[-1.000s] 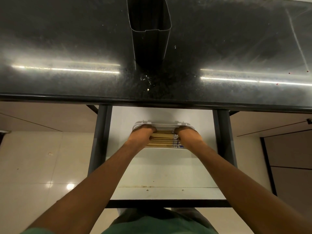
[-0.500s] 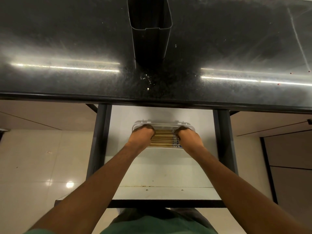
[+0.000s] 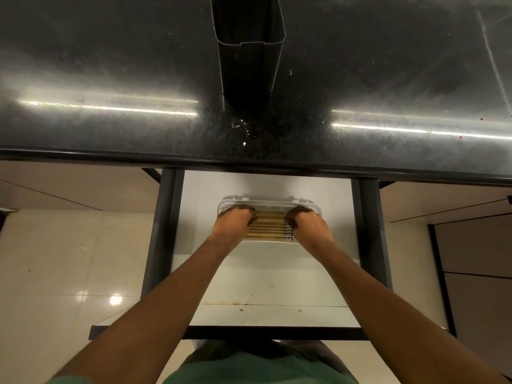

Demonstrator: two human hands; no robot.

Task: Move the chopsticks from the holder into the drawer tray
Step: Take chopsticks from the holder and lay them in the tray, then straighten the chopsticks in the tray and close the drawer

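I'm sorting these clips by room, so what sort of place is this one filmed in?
Most likely a home kitchen. A dark polished stone countertop carries a tall chopstick holder, an open white drawer beneath it holds a tray of wooden chopsticks, and the floor is glossy tile.

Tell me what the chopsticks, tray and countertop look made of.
Chopsticks: likely bamboo or wood, matte tan; blue-patterned ends at right. Tray: apparently white plastic, moulded rounded rim. Countertop: probably polished dark stone, speckled, reflecting light strips.

Glossy dark countertop [image 3: 110, 65] with light streaks, pale tiled floor [image 3: 55, 259], white crumbs [image 3: 243, 134]
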